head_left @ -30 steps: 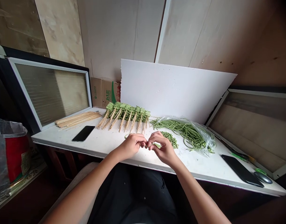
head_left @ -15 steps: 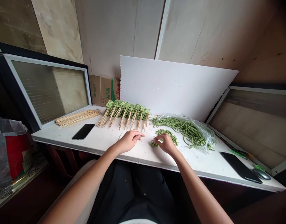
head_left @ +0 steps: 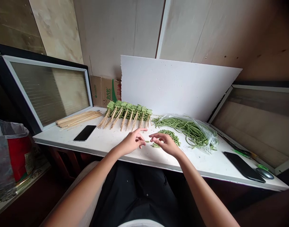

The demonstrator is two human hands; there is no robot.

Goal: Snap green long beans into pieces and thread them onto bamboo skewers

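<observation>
My left hand [head_left: 132, 142] is open over the front of the white table, its index finger stretched out and its thumb apart. Facing it, my right hand [head_left: 167, 144] is also open, fingers extended to the left. In the gap between the fingertips is a short piece of green bean [head_left: 147, 141]; whether it touches the table I cannot tell. A pile of cut bean pieces [head_left: 171, 135] lies just behind my right hand, partly covered by it. Beyond my left hand, bean pieces on skewers [head_left: 127, 110] are stacked in rows, with the bare stick ends pointing toward me.
Long uncut beans [head_left: 182, 125] lie in a clear plastic bag [head_left: 210, 138] at the right. Loose bamboo skewers [head_left: 78, 119] and a phone [head_left: 85, 133] are on the left. Another dark phone [head_left: 243, 166] lies near the right end. A white board [head_left: 177, 85] leans behind.
My left hand has gone from a pinch to spread fingers. My right hand has moved slightly left and its fingers have straightened. A bean piece now shows between the hands.
</observation>
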